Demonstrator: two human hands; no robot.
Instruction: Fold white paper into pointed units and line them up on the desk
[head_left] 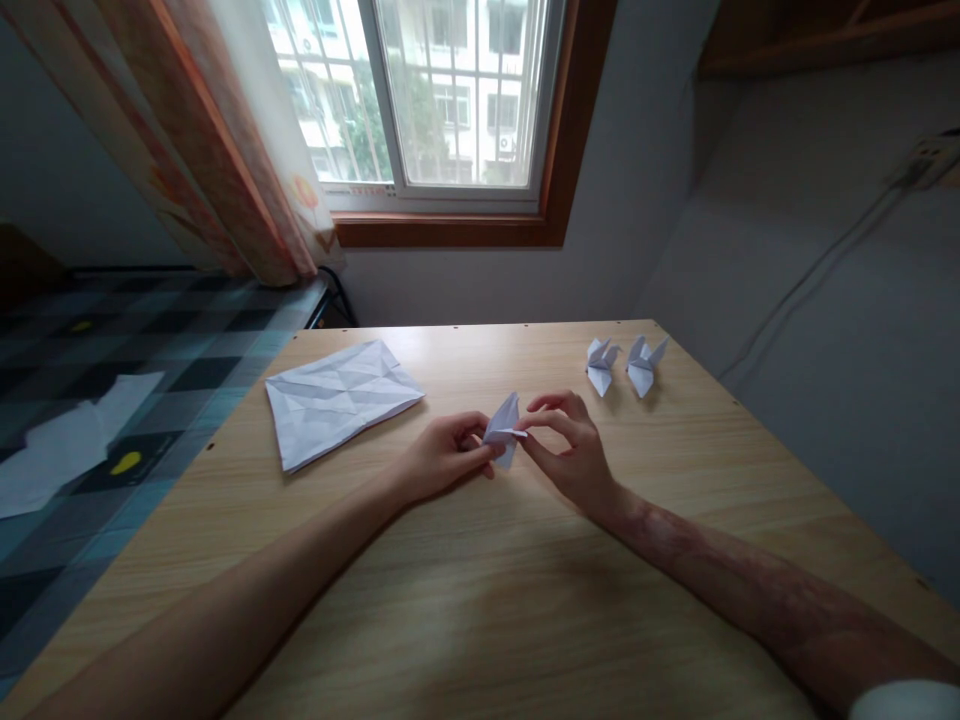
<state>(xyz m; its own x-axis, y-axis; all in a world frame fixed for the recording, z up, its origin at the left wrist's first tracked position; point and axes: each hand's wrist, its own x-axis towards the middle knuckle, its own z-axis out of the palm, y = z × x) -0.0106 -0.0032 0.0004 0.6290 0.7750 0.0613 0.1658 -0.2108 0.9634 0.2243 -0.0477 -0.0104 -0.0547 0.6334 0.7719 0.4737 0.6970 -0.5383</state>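
A small folded white paper figure point(504, 428) is held just above the wooden table point(480, 600), near its middle. My left hand point(442, 458) pinches its left lower side with thumb and fingers closed on it. My right hand point(568, 450) pinches a flap on its right side between thumb and forefinger. Two finished folded paper figures point(602, 365) point(643, 364) stand side by side at the far right of the table.
A creased white paper sheet point(337, 400) lies flat at the table's far left. A bed with a checked cover point(112, 380) and loose papers point(60, 445) is to the left. A window point(442, 100) and curtain point(225, 140) are behind; a grey wall stands on the right.
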